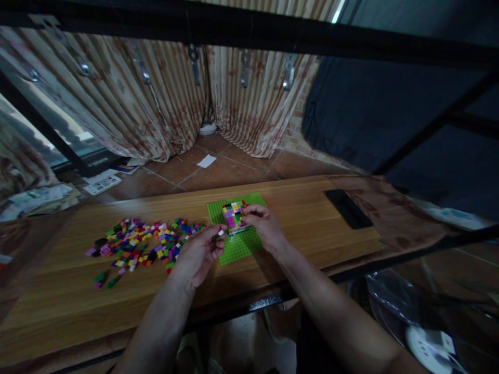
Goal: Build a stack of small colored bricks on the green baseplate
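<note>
A green baseplate (249,244) lies on the wooden table (307,218), and a multicoloured block of small bricks (234,214) stands on it. My right hand (265,226) is closed on the right side of that block, thumb and fingers pinching its edge. My left hand (198,253) hovers at the baseplate's left edge with its fingers curled around a few small bricks (219,235), red, white and green ones showing at the fingertips. A scattered pile of loose coloured bricks (140,243) lies to the left of my left hand.
A black phone (348,208) lies flat on the table to the right. Curtains (163,98) hang behind the table over a tiled floor, where papers (102,183) lie at the left. A white fan (429,343) sits low at the right.
</note>
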Demonstrator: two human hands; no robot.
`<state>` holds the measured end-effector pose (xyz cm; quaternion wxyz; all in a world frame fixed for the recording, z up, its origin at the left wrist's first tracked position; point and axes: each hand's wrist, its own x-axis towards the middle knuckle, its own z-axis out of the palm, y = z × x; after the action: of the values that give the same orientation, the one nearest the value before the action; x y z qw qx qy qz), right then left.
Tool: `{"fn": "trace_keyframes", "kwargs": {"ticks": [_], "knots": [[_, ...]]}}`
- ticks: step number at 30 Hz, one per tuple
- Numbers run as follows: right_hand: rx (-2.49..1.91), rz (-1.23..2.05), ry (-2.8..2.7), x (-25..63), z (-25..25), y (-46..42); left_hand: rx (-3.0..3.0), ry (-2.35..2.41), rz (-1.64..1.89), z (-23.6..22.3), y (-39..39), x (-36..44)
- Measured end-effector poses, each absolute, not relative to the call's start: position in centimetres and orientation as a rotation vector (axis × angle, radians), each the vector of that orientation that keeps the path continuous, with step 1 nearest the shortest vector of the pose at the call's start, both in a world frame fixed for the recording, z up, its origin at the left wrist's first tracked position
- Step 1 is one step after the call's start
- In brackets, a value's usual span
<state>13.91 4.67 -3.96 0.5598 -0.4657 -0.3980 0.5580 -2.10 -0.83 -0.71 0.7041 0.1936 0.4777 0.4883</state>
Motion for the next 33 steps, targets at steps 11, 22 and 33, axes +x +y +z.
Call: {"fn": "trace_keyframes", "kwargs": {"ticks": [11, 22, 33], "knots": [[-1.058, 1.237, -0.911, 14.7, -3.9, 4.3, 0.465, 1.046, 1.089, -1.0, -1.0, -2.0], [-1.047, 0.988, -1.549, 13.3, -2.1, 0.3, 0.469, 1.001, 1.12, -0.9, -1.2, -1.6], [-1.097, 0.9, -1.626, 13.7, -2.2, 0.2, 0.52, 1.0, 1.107, -1.2, -1.2, -1.0]]}}
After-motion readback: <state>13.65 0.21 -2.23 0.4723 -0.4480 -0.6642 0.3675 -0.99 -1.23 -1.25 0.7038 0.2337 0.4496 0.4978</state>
